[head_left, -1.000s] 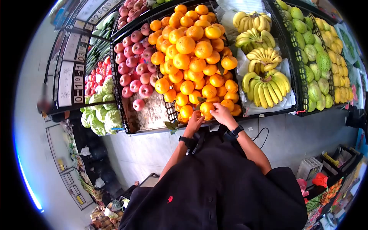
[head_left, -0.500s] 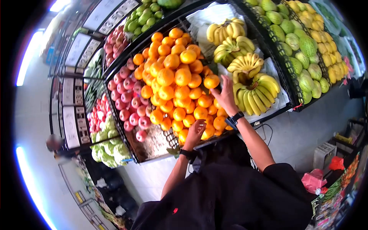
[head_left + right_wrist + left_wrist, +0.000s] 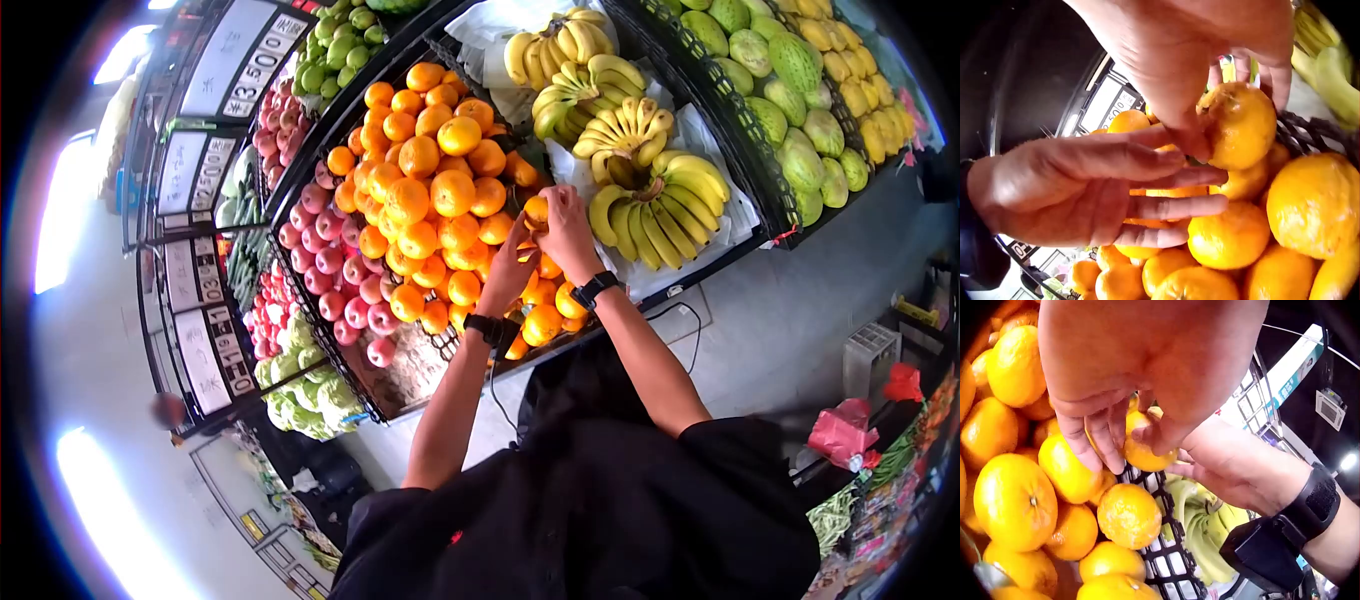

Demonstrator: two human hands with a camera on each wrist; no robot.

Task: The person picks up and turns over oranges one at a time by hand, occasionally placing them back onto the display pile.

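Observation:
My right hand (image 3: 568,238) holds an orange (image 3: 1246,128) at the right side of the orange pile, its thumb on the near side and its fingers around the far side. The skin of this orange has a brownish, rough patch near its top. Close beside it is my left hand (image 3: 508,276), palm turned toward the fruit. In the right wrist view the left fingers (image 3: 1179,207) are extended below the held orange, and the left thumb lies near the right thumb. More oranges (image 3: 408,200) are heaped just under and beside both hands.
Banana bunches (image 3: 660,210) lie on white paper to the right, past a black mesh divider (image 3: 1169,550). Red apples (image 3: 330,260) fill the section to the left. Green melons (image 3: 795,65) stand farther right. Price boards (image 3: 205,350) line the left side.
Both hands were at an orange by the front edge. The right hand moved up and right to one at the pile's side; the left let go and followed. The head view has shifted.

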